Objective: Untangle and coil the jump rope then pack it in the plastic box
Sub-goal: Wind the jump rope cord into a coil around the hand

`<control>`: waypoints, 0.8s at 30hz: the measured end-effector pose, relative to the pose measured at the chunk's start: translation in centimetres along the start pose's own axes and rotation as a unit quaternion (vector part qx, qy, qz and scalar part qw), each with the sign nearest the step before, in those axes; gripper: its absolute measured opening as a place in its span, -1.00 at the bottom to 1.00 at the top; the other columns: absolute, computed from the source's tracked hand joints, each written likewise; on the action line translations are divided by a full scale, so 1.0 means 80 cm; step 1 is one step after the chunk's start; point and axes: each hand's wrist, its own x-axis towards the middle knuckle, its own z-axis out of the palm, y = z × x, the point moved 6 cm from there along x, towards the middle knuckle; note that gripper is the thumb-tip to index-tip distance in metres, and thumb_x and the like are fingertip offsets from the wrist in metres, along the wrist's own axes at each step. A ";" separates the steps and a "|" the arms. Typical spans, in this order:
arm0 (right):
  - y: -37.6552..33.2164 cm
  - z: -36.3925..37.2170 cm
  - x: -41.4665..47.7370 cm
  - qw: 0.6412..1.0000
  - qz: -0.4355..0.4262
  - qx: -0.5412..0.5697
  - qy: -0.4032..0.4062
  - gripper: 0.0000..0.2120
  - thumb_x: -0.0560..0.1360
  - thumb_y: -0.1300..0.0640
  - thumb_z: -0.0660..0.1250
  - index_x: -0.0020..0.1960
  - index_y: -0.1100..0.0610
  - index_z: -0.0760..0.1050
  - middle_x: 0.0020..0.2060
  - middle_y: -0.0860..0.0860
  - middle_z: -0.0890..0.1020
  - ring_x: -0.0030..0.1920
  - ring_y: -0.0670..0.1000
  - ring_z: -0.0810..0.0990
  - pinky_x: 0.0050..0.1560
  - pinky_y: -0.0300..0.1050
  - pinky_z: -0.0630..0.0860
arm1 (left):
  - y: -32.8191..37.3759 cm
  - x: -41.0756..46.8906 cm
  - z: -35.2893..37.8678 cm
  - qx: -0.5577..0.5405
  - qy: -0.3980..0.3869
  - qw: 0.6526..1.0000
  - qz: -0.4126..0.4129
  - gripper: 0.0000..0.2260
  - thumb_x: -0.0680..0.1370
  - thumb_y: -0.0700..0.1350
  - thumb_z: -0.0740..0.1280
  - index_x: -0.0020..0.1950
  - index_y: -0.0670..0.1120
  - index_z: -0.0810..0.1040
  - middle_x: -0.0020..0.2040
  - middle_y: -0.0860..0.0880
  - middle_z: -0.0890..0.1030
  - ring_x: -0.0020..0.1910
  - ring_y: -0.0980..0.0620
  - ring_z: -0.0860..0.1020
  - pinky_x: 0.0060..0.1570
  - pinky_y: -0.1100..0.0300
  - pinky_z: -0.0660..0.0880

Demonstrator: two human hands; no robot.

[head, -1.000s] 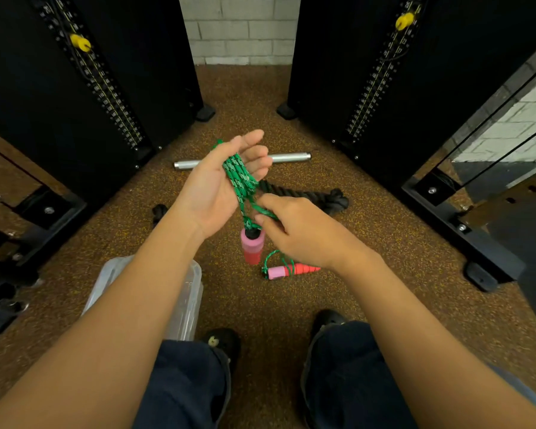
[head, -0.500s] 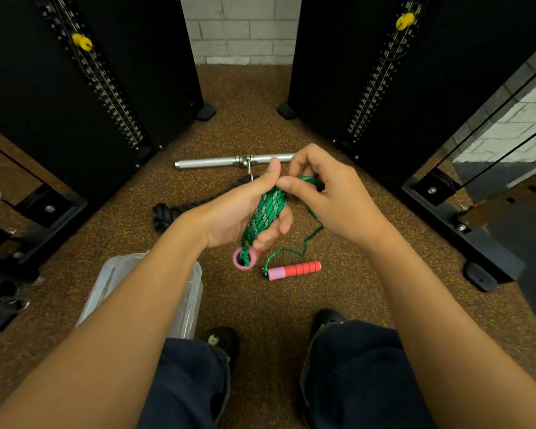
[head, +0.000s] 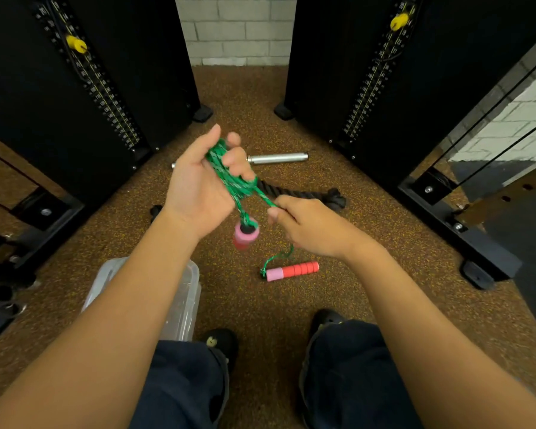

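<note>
The green jump rope (head: 229, 176) is gathered in loops across the palm of my left hand (head: 198, 187), whose fingers curl over the bundle. One pink and red handle (head: 245, 235) hangs below that hand. My right hand (head: 307, 226) pinches a strand of the rope just right of the bundle. From it a loose length drops to the second pink and red handle (head: 293, 270), lying on the floor. The clear plastic box (head: 180, 301) sits on the floor at lower left, partly hidden by my left forearm.
Black weight-stack machines (head: 90, 88) flank the brown speckled floor on both sides. A metal bar (head: 277, 157) and a thick black rope attachment (head: 307, 195) lie beyond my hands. My shoes (head: 220, 342) and knees fill the bottom.
My right hand has dropped from the top of the bundle to its lower right, drawing a strand down. My left hand has rotated palm up, and the hanging handle has swung.
</note>
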 end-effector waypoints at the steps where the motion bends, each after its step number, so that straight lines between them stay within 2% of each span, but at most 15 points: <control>1: -0.001 0.000 -0.001 1.000 -0.002 -0.001 -0.003 -0.84 0.60 0.04 0.11 -0.07 0.05 0.41 -0.39 -0.11 0.45 -0.38 -0.08 0.44 -0.28 -0.10 0.40 | 0.007 0.001 -0.009 0.028 0.047 0.998 0.033 -0.76 0.60 -0.06 0.11 -0.16 -0.08 0.50 -0.36 0.05 0.48 -0.37 0.14 0.45 -0.25 0.30 0.45; 3: -0.006 -0.003 -0.001 1.000 -0.019 -0.005 0.009 -0.87 0.59 0.03 0.14 -0.05 0.02 0.42 -0.36 -0.10 0.47 -0.36 -0.07 0.45 -0.30 -0.18 0.39 | 0.017 0.000 -0.020 0.169 0.111 0.976 0.078 -0.81 0.61 -0.13 0.13 -0.02 -0.10 0.53 -0.19 0.03 0.59 -0.20 0.12 0.56 -0.10 0.28 0.50; 4: -0.010 -0.006 -0.001 0.999 -0.031 -0.005 0.024 -0.88 0.59 0.03 0.15 -0.04 0.02 0.43 -0.36 -0.12 0.47 -0.37 -0.10 0.44 -0.34 -0.27 0.35 | 0.019 -0.001 -0.017 0.280 0.117 0.949 0.085 -0.81 0.60 -0.15 0.14 0.04 -0.08 0.54 -0.09 0.03 0.63 -0.10 0.13 0.60 -0.01 0.26 0.50; 5: -0.013 -0.011 -0.001 0.998 -0.042 -0.008 0.045 -0.87 0.58 0.04 0.16 -0.03 0.03 0.45 -0.35 -0.12 0.49 -0.37 -0.12 0.44 -0.37 -0.33 0.31 | 0.015 -0.001 -0.012 0.401 0.107 0.906 0.081 -0.81 0.60 -0.13 0.15 0.08 -0.03 0.55 0.01 0.04 0.64 0.00 0.14 0.60 0.08 0.22 0.49; 7: -0.015 -0.019 0.000 0.994 -0.062 -0.015 0.091 -0.85 0.57 0.07 0.20 0.01 0.08 0.51 -0.25 -0.06 0.59 -0.30 -0.07 0.50 -0.31 -0.28 0.32 | -0.005 -0.001 -0.004 0.581 0.049 0.812 0.030 -0.81 0.59 -0.02 0.17 0.12 0.12 0.54 0.12 -0.02 0.63 0.12 0.07 0.57 0.17 0.09 0.47; 9: -0.013 -0.024 0.000 0.991 -0.065 -0.017 0.115 -0.84 0.55 0.10 0.23 0.07 0.08 0.54 -0.06 -0.03 0.65 -0.21 -0.03 0.58 -0.20 -0.20 0.43 | -0.022 -0.005 -0.006 0.660 0.024 0.751 -0.027 -0.73 0.53 0.17 0.17 0.14 0.16 0.54 0.08 -0.25 0.61 0.06 -0.15 0.58 0.10 -0.11 0.48; 10: -0.012 -0.025 -0.001 0.991 -0.063 -0.014 0.116 -0.85 0.55 0.11 0.23 0.06 0.06 0.54 -0.07 -0.07 0.65 -0.21 -0.07 0.59 -0.19 -0.23 0.45 | -0.025 -0.006 -0.008 0.674 0.025 0.737 -0.041 -0.63 0.49 0.25 0.17 0.11 0.08 0.57 0.01 -0.30 0.61 -0.02 -0.19 0.59 0.07 -0.15 0.48; 12: -0.013 -0.026 -0.003 0.992 -0.068 -0.003 0.108 -0.90 0.54 0.13 0.24 -0.07 0.01 0.52 -0.27 -0.19 0.58 -0.32 -0.17 0.53 -0.28 -0.39 0.38 | -0.025 -0.008 -0.004 0.667 0.019 0.743 -0.052 -0.58 0.53 0.19 0.17 -0.05 -0.12 0.61 -0.18 -0.17 0.65 -0.15 -0.10 0.61 0.03 -0.09 0.48; 14: -0.016 -0.026 -0.004 0.992 -0.070 0.002 0.107 -0.90 0.54 0.14 0.24 -0.12 0.00 0.49 -0.38 -0.23 0.49 -0.38 -0.19 0.49 -0.33 -0.40 0.36 | -0.023 -0.008 0.001 0.661 0.006 0.748 -0.055 -0.61 0.57 0.10 0.15 -0.19 -0.15 0.59 -0.29 -0.05 0.62 -0.28 0.07 0.57 -0.01 0.04 0.48; 16: -0.018 -0.028 -0.004 0.991 -0.076 0.005 0.114 -0.94 0.52 0.10 0.28 -0.12 0.04 0.51 -0.41 -0.23 0.46 -0.38 -0.25 0.47 -0.33 -0.42 0.35 | -0.018 -0.009 0.000 0.660 0.008 0.749 -0.052 -0.58 0.57 0.12 0.16 -0.25 -0.16 0.57 -0.36 -0.06 0.56 -0.37 0.11 0.51 -0.12 0.09 0.46; 18: -0.018 -0.031 -0.004 0.989 -0.079 0.000 0.125 -0.85 0.48 0.02 0.34 -0.16 0.10 0.50 -0.39 -0.18 0.47 -0.37 -0.24 0.43 -0.33 -0.41 0.34 | -0.014 -0.011 -0.005 0.665 0.019 0.745 -0.050 -0.53 0.55 0.17 0.16 -0.34 -0.15 0.53 -0.45 -0.02 0.50 -0.46 0.14 0.45 -0.24 0.18 0.38; 21: -0.025 -0.039 -0.009 0.988 -0.095 0.004 0.120 -0.80 0.45 0.01 0.37 -0.17 0.15 0.51 -0.35 -0.19 0.52 -0.33 -0.25 0.44 -0.27 -0.42 0.34 | -0.016 -0.014 -0.006 0.671 0.004 0.737 -0.077 -0.44 0.50 0.28 0.08 -0.46 -0.12 0.45 -0.56 0.05 0.40 -0.50 0.13 0.39 -0.24 0.20 0.33; 22: -0.028 -0.041 -0.010 0.987 -0.107 -0.002 0.122 -0.80 0.45 0.02 0.37 -0.17 0.16 0.50 -0.34 -0.19 0.52 -0.32 -0.23 0.45 -0.27 -0.42 0.34 | -0.018 -0.014 -0.004 0.656 -0.011 0.748 -0.095 -0.43 0.47 0.31 0.05 -0.44 -0.11 0.47 -0.58 0.06 0.38 -0.51 0.13 0.37 -0.23 0.19 0.34; 24: -0.030 -0.047 -0.012 0.984 -0.111 0.023 0.136 -0.81 0.43 0.02 0.39 -0.18 0.13 0.49 -0.35 -0.16 0.49 -0.34 -0.17 0.41 -0.29 -0.40 0.32 | -0.026 -0.017 0.002 0.588 -0.041 0.795 -0.146 -0.45 0.43 0.33 0.03 -0.42 -0.06 0.51 -0.60 0.06 0.33 -0.53 0.10 0.34 -0.23 0.19 0.39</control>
